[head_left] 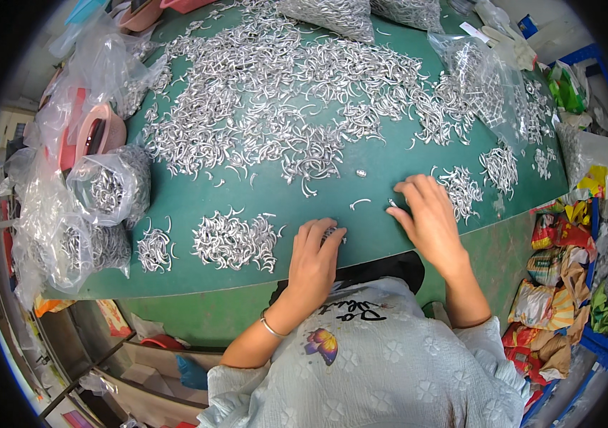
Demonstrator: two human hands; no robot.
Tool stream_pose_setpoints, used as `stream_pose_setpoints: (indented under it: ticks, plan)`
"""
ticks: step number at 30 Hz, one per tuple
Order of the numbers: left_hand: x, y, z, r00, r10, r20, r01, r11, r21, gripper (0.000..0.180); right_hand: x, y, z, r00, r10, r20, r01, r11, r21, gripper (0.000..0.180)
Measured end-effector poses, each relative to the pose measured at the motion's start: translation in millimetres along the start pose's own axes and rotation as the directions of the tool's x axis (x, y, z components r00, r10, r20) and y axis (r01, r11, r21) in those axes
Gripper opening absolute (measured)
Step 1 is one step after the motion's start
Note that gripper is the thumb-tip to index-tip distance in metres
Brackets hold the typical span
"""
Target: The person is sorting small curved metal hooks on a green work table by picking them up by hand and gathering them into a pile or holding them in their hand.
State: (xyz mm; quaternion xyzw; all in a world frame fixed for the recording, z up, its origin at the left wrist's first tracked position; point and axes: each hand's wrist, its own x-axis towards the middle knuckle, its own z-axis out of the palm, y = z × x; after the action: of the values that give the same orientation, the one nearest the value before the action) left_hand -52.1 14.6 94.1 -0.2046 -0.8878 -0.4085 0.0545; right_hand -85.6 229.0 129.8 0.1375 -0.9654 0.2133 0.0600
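A: Metal hooks point(289, 107), small, curved and silver, lie spread in a broad heap over the far half of the green surface point(261, 196). Where are the hands?

B: Both rest at the near edge. The left hand point(316, 258) lies palm down, its fingertips point(332, 234) on a small cluster of hooks point(334, 235). Its grip is loose, fingers curled a little; I cannot tell whether it has any hook pinched. A thin bracelet point(272, 328) circles that wrist.

A: And the right?

B: The right hand point(428, 217) is flat with fingers slightly spread, holding nothing that shows. A single hook point(392, 203) lies just beside its thumb, and another loose one point(359, 203) is a little to the left of that.

A: Any sorted piles?

B: A near pile point(232, 241) sits left of the left hand, and a smaller one point(154, 250) further left. Two more piles point(461, 189) point(500, 167) lie right of the right hand.

A: What is around the edges?

B: Clear plastic bags of hooks point(111, 189) sit at the left edge, another bag point(486, 85) lies open at the far right, and two full ones point(329, 14) sit at the far side. Colourful wrappers point(553, 285) are heaped in a bin down on the right.
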Motion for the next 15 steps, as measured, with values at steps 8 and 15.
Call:
stream_pose_setpoints:
  ticks: [8, 15]
  plan:
    - [-2, -1, 0, 1.000, -0.003, -0.006, 0.003, 1.000, 0.004, 0.024, -26, 27, 2, 0.998, 0.047, -0.043, -0.043, 0.995, 0.088, 0.017]
    - [-1, -1, 0, 1.000, 0.002, -0.012, -0.002, 1.000, 0.019, 0.024, -7, 23, -2, 0.971, 0.114, -0.211, -0.138, 0.985, -0.103, 0.017]
